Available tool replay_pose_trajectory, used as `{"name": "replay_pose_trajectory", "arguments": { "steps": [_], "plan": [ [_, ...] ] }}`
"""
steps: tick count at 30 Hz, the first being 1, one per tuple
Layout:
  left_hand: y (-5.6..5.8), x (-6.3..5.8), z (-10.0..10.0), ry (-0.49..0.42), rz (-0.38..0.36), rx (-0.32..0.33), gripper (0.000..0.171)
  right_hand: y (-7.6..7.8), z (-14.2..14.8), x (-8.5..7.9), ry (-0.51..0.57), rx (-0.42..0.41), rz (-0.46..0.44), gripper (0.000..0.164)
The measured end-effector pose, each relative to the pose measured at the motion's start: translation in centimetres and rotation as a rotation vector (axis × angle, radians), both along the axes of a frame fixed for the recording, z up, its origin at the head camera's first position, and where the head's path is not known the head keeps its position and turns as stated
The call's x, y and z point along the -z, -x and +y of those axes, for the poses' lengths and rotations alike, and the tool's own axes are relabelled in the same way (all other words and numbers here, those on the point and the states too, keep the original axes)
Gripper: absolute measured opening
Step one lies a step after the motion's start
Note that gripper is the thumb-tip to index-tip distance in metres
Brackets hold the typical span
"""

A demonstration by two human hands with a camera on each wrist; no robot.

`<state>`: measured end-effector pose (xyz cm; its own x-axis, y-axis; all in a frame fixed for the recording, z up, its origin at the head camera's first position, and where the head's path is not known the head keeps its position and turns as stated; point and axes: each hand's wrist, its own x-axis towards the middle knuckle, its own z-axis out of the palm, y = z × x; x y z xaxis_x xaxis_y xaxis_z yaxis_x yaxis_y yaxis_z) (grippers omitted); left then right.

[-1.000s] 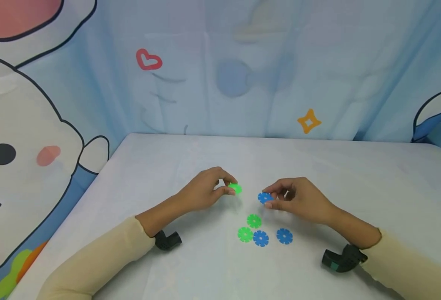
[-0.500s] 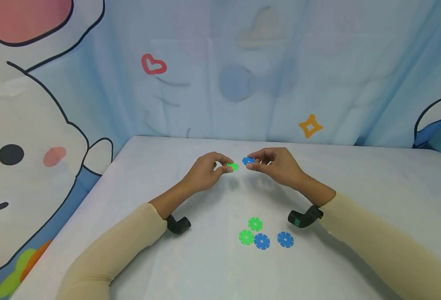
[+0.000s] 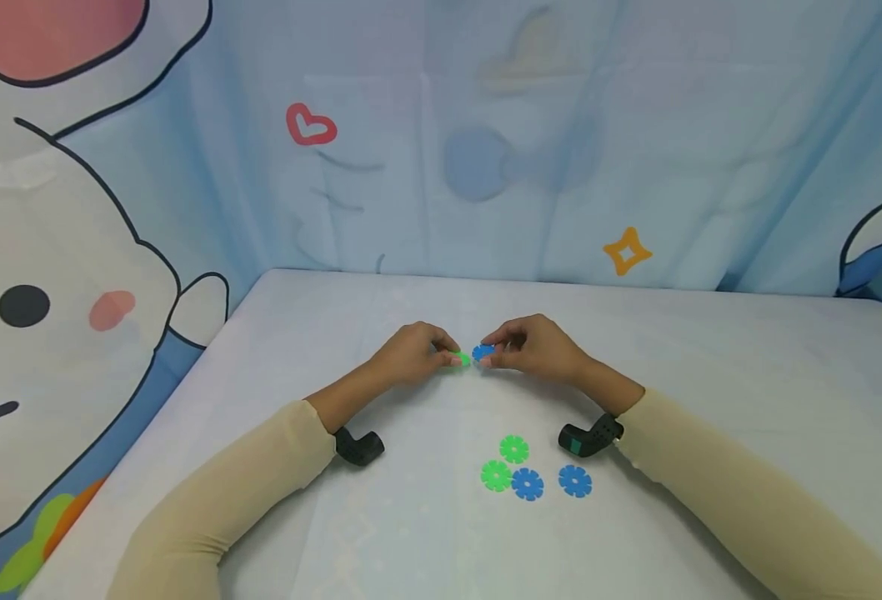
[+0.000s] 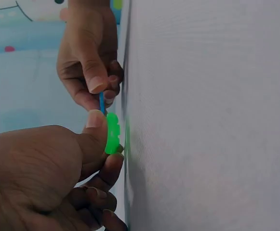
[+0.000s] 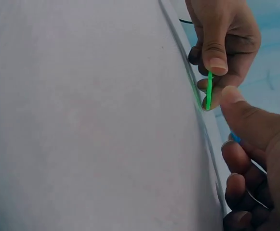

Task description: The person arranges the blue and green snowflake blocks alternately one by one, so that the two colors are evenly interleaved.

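Observation:
In the head view my left hand (image 3: 411, 356) pinches a small green notched disc (image 4: 113, 134) between thumb and fingers. Facing it, my right hand (image 3: 537, 348) holds a blue notched disc (image 3: 482, 353) the same way. The two discs are edge to edge, low over the white table. In the left wrist view the blue one shows only as a thin strip beside the green. Most of the blue disc is hidden behind my thumb in the right wrist view, where the green disc appears edge-on.
Nearer me on the white table (image 3: 381, 533) lie two green discs (image 3: 514, 449) and two blue discs (image 3: 575, 481), flat and close together. A patterned blue curtain (image 3: 381, 192) hangs behind the table's far edge. Each wrist carries a black camera (image 3: 360, 447).
Both hands first moved away over the table and toward each other, then came down slightly nearer me. The held discs went from well apart to edge to edge. The loose discs stayed put.

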<state>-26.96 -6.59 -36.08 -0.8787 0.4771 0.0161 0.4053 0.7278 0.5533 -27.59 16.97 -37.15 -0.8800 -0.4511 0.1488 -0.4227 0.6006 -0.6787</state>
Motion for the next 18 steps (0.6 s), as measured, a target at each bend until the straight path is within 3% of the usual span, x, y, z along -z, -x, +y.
{"name": "replay_pose_trajectory", "arguments": {
  "steps": [9, 18],
  "plan": [
    [-0.12, -0.01, 0.06, 0.036, 0.075, 0.016, 0.027, -0.48, -0.36, 0.10, -0.100, -0.010, 0.024, 0.034],
    [-0.28, -0.03, 0.02, 0.033, 0.091, 0.019, 0.032, -0.75, -0.68, -0.03, -0.129, 0.009, 0.005, 0.034]
  ]
}}
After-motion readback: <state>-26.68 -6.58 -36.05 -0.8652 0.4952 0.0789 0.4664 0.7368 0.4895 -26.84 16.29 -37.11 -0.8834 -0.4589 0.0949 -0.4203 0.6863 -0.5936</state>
